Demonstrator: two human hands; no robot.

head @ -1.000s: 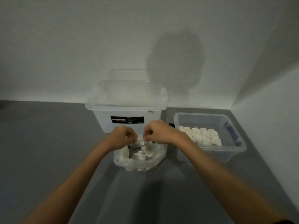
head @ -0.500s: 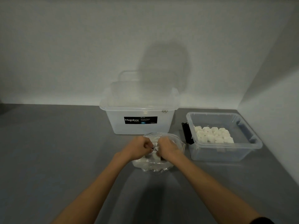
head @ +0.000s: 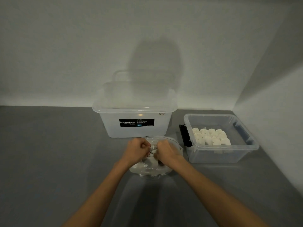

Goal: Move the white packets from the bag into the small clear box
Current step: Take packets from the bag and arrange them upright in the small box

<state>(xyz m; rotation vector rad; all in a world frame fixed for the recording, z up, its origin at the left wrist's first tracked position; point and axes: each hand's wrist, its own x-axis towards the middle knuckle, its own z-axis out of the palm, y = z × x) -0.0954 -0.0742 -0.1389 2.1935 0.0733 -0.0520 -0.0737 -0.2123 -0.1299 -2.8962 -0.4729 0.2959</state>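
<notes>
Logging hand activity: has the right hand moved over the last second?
Yes. Measured against the Megabox bin, the right hand has come down and toward the person, from the bin's front base into the bag.

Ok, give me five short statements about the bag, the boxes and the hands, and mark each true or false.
1. The left hand and right hand are both inside the mouth of the bag, fingers curled. True.
2. The small clear box is empty. False: white packets lie in it.
3. The Megabox box stands behind the bag, by the wall. True.
4. The small clear box sits left of the bag. False: it sits to the right.
5. The bag holds nothing. False: white packets show inside it, under the hands.
</notes>
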